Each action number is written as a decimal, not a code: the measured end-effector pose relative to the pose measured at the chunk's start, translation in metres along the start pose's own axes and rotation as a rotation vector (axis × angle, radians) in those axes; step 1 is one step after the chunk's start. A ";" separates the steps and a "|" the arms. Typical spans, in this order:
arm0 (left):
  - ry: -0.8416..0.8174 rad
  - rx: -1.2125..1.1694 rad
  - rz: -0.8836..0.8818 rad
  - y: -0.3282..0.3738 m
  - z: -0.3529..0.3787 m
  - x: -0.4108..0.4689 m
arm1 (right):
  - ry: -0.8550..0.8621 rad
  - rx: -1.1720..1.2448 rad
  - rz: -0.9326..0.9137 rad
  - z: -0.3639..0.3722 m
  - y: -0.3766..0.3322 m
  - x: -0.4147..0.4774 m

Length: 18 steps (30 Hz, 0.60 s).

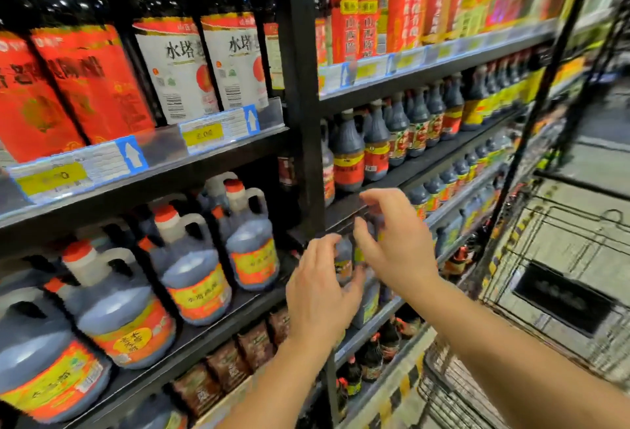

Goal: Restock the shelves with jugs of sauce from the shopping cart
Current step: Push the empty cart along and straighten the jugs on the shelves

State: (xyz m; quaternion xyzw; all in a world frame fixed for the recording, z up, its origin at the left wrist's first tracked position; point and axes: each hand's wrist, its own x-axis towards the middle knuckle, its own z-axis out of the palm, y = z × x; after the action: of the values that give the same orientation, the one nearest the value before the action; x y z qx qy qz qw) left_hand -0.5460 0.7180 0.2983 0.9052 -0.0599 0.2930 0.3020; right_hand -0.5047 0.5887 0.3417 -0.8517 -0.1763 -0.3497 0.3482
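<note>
Jugs of sauce (191, 268) with red caps and side handles are lined up on the lower left shelf (204, 336), and that's where every one I can spot sits; none is in a hand right now.

Only the head view to go on, and it's a blurry one. Left hand (320, 289) is raised by the black upright (303, 87) with fingers loosely bent; a small dark bottle (342, 258) shows just past them, and I honestly can't tell if the hand is touching it or only in front of it. Right hand (395, 244) is up next to it, fingers spread wide, holding nothing as far as I can see.

Shopping cart (552, 224) is off to the right; through the wire I mostly see floor and one dark flat thing, no jug I can make out, though part of the basket is out of frame.

My guess: the jug row looks pretty full, so most of the restock seems done; what's left is whatever is hiding in the cart, maybe some tidying.
</note>
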 end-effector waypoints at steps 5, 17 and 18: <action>-0.193 -0.058 0.030 0.038 0.071 -0.004 | 0.018 -0.131 0.243 -0.044 0.092 -0.040; -0.723 0.101 -0.149 0.038 0.271 -0.040 | -0.148 -0.413 1.045 -0.121 0.303 -0.215; -0.773 0.124 -0.161 0.035 0.286 -0.045 | -0.150 -0.431 1.110 -0.126 0.313 -0.235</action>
State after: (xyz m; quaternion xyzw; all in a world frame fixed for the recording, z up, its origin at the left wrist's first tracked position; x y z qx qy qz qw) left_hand -0.4520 0.5197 0.1057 0.9671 -0.0800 -0.0910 0.2239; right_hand -0.5569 0.2674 0.0905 -0.8903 0.3458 -0.0823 0.2848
